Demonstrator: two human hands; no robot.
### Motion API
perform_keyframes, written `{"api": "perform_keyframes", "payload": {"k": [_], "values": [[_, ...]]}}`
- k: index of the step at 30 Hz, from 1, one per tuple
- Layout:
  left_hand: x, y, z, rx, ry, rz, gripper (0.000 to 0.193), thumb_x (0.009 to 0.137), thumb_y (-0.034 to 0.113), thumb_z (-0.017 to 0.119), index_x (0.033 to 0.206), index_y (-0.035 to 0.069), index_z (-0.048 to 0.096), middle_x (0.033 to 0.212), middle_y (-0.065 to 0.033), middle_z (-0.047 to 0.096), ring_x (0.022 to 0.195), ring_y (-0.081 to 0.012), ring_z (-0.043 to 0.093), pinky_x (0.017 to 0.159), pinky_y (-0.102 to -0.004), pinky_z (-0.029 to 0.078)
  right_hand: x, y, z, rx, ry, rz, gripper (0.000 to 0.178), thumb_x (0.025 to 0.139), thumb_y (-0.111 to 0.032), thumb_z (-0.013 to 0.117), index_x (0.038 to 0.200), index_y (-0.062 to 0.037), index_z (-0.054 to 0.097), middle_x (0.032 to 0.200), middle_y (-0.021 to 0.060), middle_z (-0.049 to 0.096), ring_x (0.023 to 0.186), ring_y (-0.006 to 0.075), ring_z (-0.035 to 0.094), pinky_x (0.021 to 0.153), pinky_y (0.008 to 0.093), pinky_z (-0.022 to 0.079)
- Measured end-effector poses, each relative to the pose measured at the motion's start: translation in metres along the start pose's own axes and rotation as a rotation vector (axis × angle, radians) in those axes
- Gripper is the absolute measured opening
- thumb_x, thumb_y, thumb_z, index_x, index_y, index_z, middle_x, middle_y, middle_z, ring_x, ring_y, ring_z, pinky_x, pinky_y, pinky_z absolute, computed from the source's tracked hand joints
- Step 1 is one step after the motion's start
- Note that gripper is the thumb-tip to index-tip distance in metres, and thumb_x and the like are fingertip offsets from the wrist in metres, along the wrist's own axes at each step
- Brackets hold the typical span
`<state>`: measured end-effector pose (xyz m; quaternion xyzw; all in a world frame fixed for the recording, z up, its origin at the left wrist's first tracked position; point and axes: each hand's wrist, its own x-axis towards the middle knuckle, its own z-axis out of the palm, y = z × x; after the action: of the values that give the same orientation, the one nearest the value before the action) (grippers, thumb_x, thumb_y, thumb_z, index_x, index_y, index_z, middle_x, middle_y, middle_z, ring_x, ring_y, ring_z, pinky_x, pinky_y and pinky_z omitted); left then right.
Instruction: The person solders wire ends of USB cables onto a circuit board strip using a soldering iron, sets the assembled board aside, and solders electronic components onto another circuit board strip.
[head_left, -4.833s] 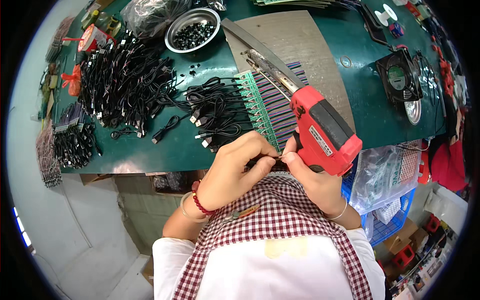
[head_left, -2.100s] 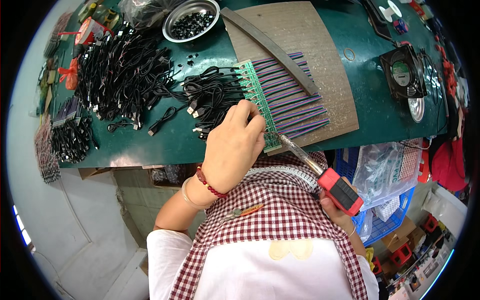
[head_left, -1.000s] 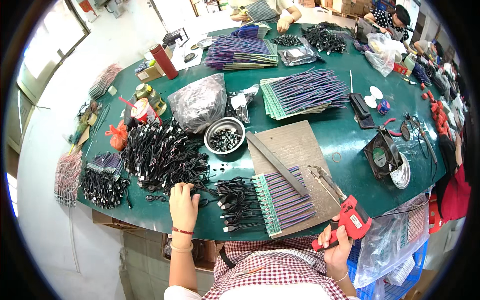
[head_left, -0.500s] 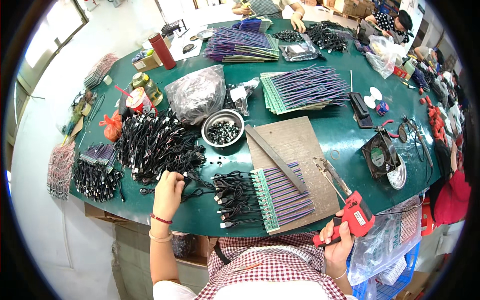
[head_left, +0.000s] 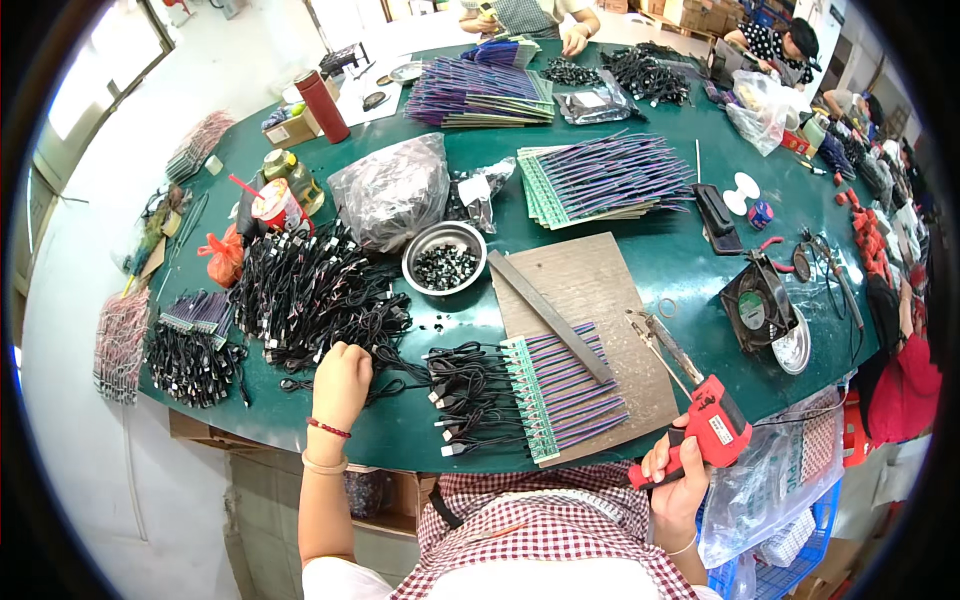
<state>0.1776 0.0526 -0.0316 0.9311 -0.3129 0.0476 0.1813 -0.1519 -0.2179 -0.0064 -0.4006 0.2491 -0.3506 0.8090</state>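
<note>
In my right hand (head_left: 680, 480) is a red soldering gun (head_left: 716, 425), gripped by its handle, its metal tip pointing up and left over a brown board (head_left: 640, 345). My left hand (head_left: 342, 385) is at the near edge of a heap of black USB cables (head_left: 310, 285). Its fingers are curled, and their tips are hidden, so what they pinch does not show. Between my hands lies a green circuit board strip (head_left: 530, 400), with black cables (head_left: 465, 400) on its left and purple wires on its right. A flat metal bar (head_left: 550, 315) rests across those wires.
Beyond the board is a metal bowl (head_left: 445, 258) of small black parts. Further off lies a stack of wired green strips (head_left: 610, 180). A small fan (head_left: 755, 308) stands at the right. A red drink cup (head_left: 280, 205) is at the left. Other people work across the table.
My left hand has shifted slightly, its fingers more curled beside the cable heap. The soldering gun stays nearly in place in my right hand.
</note>
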Motion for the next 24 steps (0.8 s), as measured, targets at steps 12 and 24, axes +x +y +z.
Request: {"api": "perform_keyframes", "payload": {"k": [12,24], "values": [[0.009,-0.003,-0.007,-0.062,-0.153,-0.048,0.015,0.083,0.004,0.055,0.095,0.001,0.047,0.076,-0.0239,0.060,0.075,-0.0424,0.060,0.068,-0.0496,0.048,0.000,-0.001,-0.001,0.001,0.030,-0.033,0.030,0.097,-0.027,0.054,0.115,-0.0047,0.046,0.064,0.0053,0.050,0.049,0.0125,0.046,0.050,0.0289,0.042],[0.000,-0.029,-0.036,-0.545,-0.246,-0.199,0.023,0.093,0.015,0.053,0.112,0.002,0.058,0.072,-0.0141,0.059,0.061,-0.0241,0.056,0.061,-0.0348,0.046,0.003,-0.002,-0.001,-0.043,0.038,-0.052,0.029,0.097,-0.028,0.053,0.114,-0.0058,0.048,0.062,0.0030,0.048,0.048,0.0114,0.044,0.047,0.0269,0.040]]}}
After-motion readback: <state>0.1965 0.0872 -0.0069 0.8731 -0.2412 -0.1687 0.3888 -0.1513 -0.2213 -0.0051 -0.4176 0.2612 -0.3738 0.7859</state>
